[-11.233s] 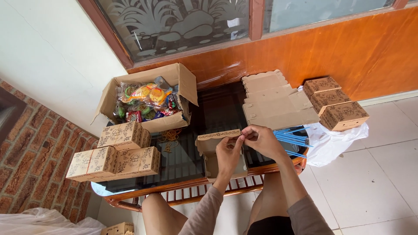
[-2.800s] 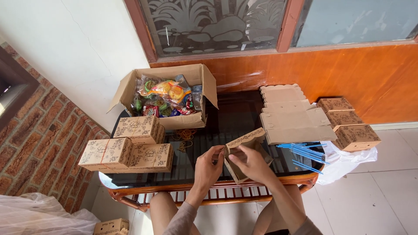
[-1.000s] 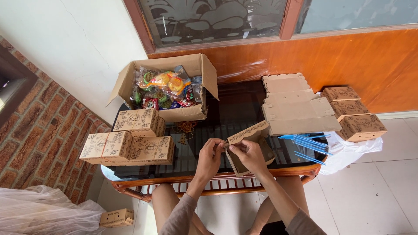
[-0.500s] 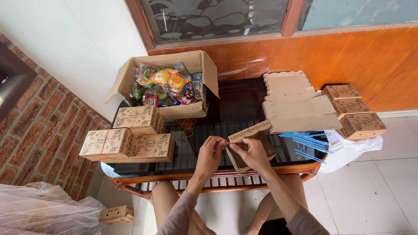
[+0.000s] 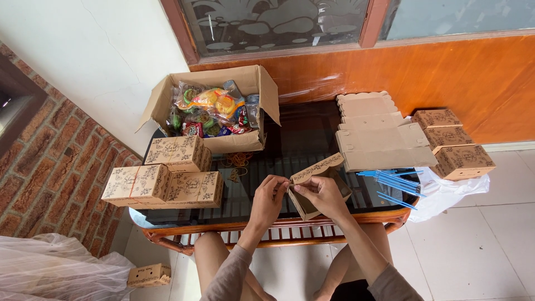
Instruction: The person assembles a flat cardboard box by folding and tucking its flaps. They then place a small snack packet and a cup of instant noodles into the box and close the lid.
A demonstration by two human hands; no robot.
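Upper centre: open cardboard carton (image 5: 220, 144) of coloured snack packets (image 5: 214, 108). Left: three printed closed boxes (image 5: 167, 178) stacked on the counter (image 5: 290, 139). Right: flat box blanks (image 5: 379, 134), blue straws (image 5: 393, 183), white bag (image 5: 446, 192).

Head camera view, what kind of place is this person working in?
Probably a house porch or front room used for packing snack boxes by hand. A low glass-topped table stands against an orange wall beneath a frosted window, with a tiled floor, and both hands fold a small cardboard box.
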